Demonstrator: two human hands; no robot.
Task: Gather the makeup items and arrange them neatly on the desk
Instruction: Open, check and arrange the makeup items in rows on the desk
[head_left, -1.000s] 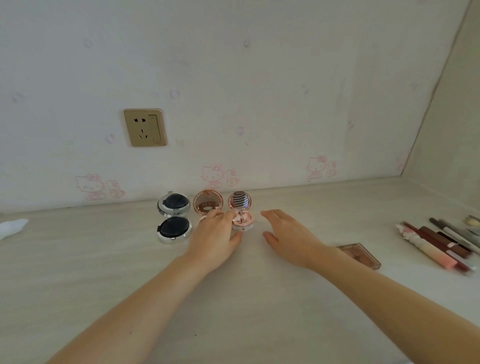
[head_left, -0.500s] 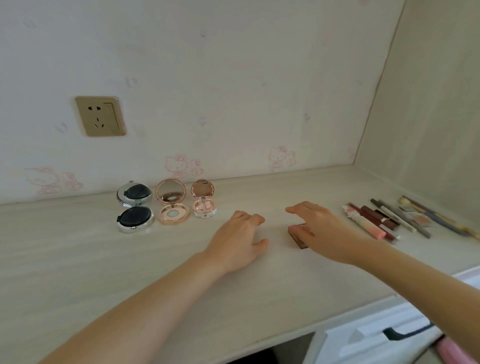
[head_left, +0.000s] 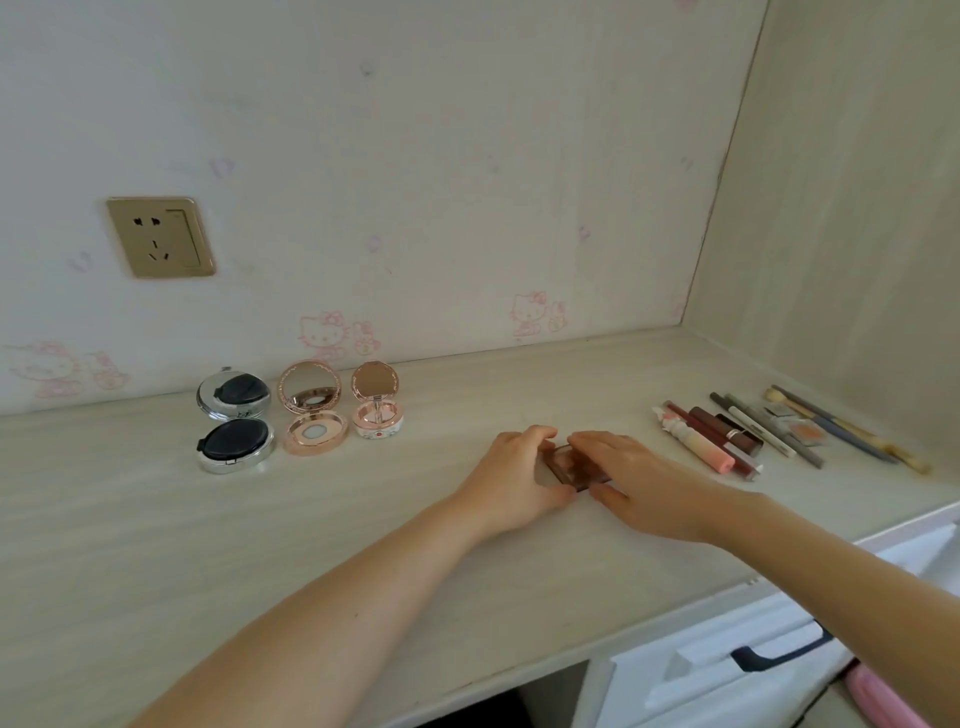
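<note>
Fingers of the left hand (head_left: 511, 480) and right hand (head_left: 641, 480) gripped the brown palette (head_left: 569, 462) between them at frame centre, its long axis slanting lower right.

Both forearms reach forward, the left hand (head_left: 511, 480) and right hand (head_left: 636, 480) meeting with fingers curled.
</note>
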